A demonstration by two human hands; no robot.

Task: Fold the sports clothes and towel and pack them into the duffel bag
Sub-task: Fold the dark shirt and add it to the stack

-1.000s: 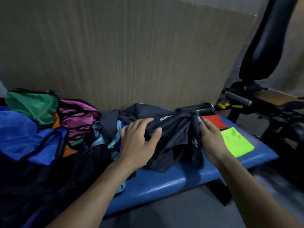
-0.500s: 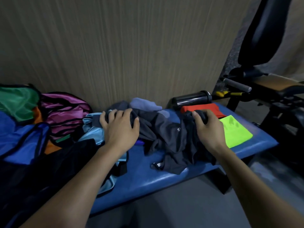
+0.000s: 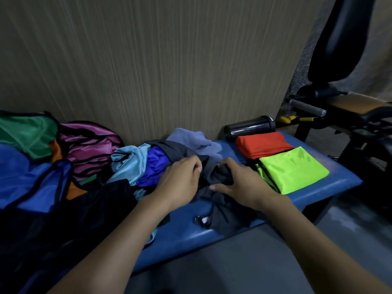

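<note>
Both hands have come together since the earlier frame: the left hand (image 3: 180, 183) and the right hand (image 3: 239, 185) now grasp the crumpled dark grey sports garment (image 3: 216, 200) almost side by side. This garment lies bunched on the blue padded counter (image 3: 318, 189), its long axis running from the wall toward the near edge. Folded orange cloth (image 3: 263, 145) and folded lime-green cloth (image 3: 294, 168) lie at right, before a wood-grain wall (image 3: 169, 71)
</note>
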